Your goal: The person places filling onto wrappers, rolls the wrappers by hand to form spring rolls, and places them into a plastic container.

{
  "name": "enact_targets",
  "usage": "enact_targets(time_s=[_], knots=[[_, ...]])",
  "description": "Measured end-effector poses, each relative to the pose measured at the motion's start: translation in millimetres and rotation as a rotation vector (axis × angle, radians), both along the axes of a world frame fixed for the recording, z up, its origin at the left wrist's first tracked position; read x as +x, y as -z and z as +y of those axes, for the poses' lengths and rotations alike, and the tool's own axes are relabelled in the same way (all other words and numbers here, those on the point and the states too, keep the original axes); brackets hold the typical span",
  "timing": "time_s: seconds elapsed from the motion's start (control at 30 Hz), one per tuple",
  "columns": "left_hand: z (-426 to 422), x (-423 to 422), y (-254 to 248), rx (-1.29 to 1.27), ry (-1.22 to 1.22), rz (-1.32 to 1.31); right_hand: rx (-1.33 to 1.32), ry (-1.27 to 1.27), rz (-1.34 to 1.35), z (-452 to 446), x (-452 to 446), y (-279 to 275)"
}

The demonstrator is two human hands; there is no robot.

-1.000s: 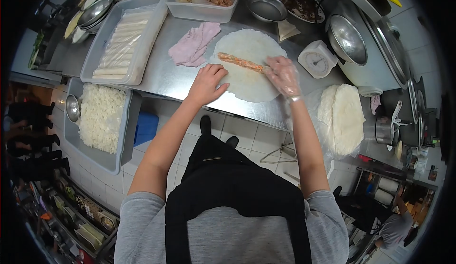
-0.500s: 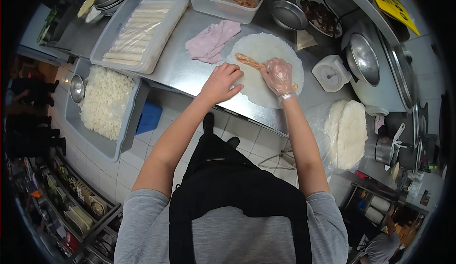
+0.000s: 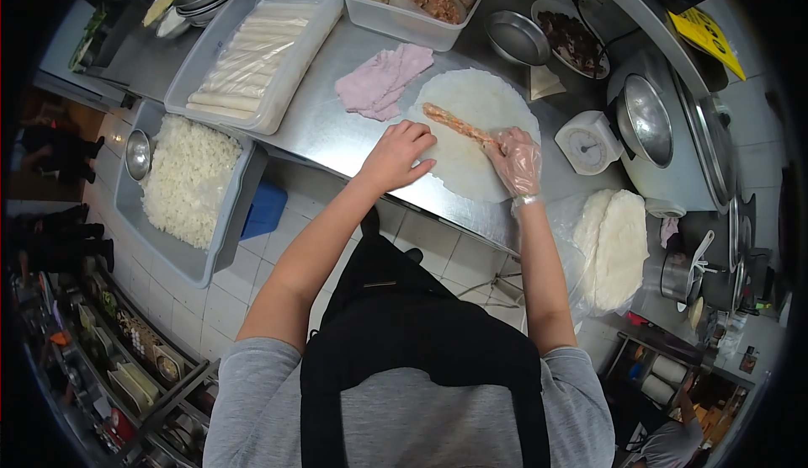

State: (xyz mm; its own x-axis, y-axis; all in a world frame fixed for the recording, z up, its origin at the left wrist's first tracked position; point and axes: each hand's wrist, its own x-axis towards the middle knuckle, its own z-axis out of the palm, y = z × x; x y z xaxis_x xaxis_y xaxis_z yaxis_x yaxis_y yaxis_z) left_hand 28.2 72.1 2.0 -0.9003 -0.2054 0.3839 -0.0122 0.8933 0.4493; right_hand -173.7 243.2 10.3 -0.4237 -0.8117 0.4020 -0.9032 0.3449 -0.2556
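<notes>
A round white wrapper (image 3: 480, 169) lies flat on the steel table. Across it runs a long strip of orange-pink filling (image 3: 450, 122). My left hand (image 3: 399, 155) is bare and rests palm down at the wrapper's left edge, fingers apart, holding nothing. In a clear plastic glove, my right hand (image 3: 515, 162) is over the right end of the strip, its fingers curled down against the filling. The fingertips hide that end. A pink cloth (image 3: 383, 81) lies behind my left hand.
Around the steel table (image 3: 316, 123) stand a tub of white rolls (image 3: 252, 55), a tub of bagged filling (image 3: 433, 1), a metal bowl (image 3: 518, 37) and a scale (image 3: 589, 143). Stacked wrappers (image 3: 610, 249) sit right; a grey tub of white food (image 3: 187, 182) is at left.
My right hand went over the strip, pressing along it, and is now at its right end. The left hand has stayed at the wrapper's edge. The view has shifted.
</notes>
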Motion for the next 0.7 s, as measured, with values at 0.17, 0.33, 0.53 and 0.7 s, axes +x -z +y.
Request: enact_targets(time_s=[0.17, 0.33, 0.53, 0.7], knots=[[-0.3, -0.5, 1.4, 0.018, 0.022, 0.007, 0.054, 0.011, -0.078, 18.7, -17.5, 11.0], [-1.2, -2.1, -0.4, 0.025, 0.025, 0.019, 0.013, 0.104, -0.282, 26.0, -3.5, -13.7], [-1.6, -4.3, 0.0, 0.072, 0.064, 0.007, 0.062, 0.197, -0.202, 41.0, -8.8, -3.5], [-3.4, -4.6, 0.4, 0.120, 0.057, -0.002, 0.000, 0.166, -0.286, 37.4, -15.9, 11.4]])
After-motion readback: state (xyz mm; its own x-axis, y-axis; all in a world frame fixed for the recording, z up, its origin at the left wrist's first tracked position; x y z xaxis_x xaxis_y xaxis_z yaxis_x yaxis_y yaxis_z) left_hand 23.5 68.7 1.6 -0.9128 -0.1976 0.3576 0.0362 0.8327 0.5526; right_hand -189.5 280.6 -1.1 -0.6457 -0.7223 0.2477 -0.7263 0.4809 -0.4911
